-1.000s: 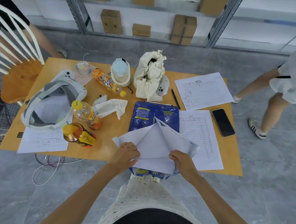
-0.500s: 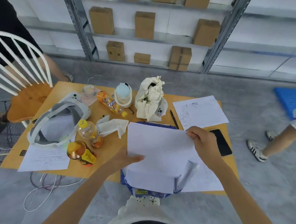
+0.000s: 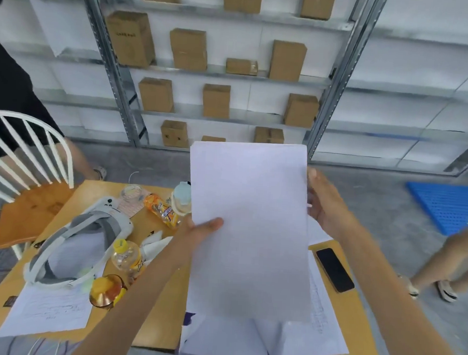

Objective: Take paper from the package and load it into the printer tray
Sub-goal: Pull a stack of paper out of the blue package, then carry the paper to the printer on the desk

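A light wooden table (image 3: pixel 162 333) filled the lower half of the frame, standing on a grey floor. Behind it, across the top of the frame, grey metal shelving (image 3: pixel 116 70) held rows of brown cardboard boxes (image 3: pixel 189 48). A white spindle-back chair with a wooden seat (image 3: pixel 28 207) stood at the left edge, and a blue plastic pallet (image 3: pixel 448 206) lay on the floor at the right. Parts of two other people showed at the left and right edges.

On the left of the table lay a white and grey headset (image 3: pixel 82 248), three orange drink bottles (image 3: pixel 162 210) and a printed sheet (image 3: pixel 49 314). A black phone (image 3: pixel 334 269) lay at the right, on the table beside more printed sheets.

A stack of blank white paper (image 3: pixel 249 227) was held up in the centre of the frame, lifted clear above the table. Its long axis ran top to bottom of the frame, with the far short edge pointing toward the shelving. The left hand (image 3: pixel 197 229) gripped the stack's left long edge, thumb pressed flat on the front face, its other fingers hidden behind the sheets. The right hand (image 3: pixel 326 204) held the right long edge higher up, its fingers wrapped behind the paper out of sight. Below the stack, at the bottom centre, the opened white wrapping of the paper package (image 3: pixel 218 345) lay spread at the table's near edge.
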Tool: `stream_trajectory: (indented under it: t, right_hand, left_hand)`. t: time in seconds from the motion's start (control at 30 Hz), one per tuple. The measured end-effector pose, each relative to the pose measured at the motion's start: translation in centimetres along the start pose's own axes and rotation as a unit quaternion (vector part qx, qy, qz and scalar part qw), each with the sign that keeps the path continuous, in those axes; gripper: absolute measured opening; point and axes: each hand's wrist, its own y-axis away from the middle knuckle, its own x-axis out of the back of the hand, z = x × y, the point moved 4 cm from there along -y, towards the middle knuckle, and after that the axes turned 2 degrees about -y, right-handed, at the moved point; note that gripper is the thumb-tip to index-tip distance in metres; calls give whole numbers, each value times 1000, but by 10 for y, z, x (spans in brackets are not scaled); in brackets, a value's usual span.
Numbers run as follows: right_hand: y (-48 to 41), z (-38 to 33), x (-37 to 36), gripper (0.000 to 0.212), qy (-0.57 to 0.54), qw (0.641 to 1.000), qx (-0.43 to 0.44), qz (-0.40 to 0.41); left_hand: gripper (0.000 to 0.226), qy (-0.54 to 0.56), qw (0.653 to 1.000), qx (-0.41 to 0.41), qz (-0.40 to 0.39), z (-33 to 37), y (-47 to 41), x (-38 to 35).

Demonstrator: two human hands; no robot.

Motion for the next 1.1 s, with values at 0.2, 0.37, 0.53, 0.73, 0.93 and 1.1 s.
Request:
stream_trajectory:
  t: [0.2, 0.37, 0.53, 0.73, 0.93, 1.1]
  right_hand:
    - [34, 64, -33, 42, -39, 986, -148, -72]
    - [28, 70, -53, 30, -40, 987, -153, -41]
    - [21, 63, -69, 31, -45, 986, -136, -88]
    - [13, 65, -92, 46, -42, 981, -123, -146]
    - [-1, 50, -118, 25, -2, 970, -89, -225]
    - [7, 43, -138, 16, 15, 944, -72, -323]
  left_hand:
    - [10, -4, 999, 10, 34, 18, 1, 6]
    - [21, -41, 997, 7, 64, 32, 9, 16]
    - [12, -2, 996, 26, 90, 35, 14, 42]
    - [17, 23, 985, -4, 173, 42, 32, 62]
    - [13, 45, 953, -40, 296, 59, 72, 60]
    - [10, 81, 921, -54, 376, 56, 118, 56]
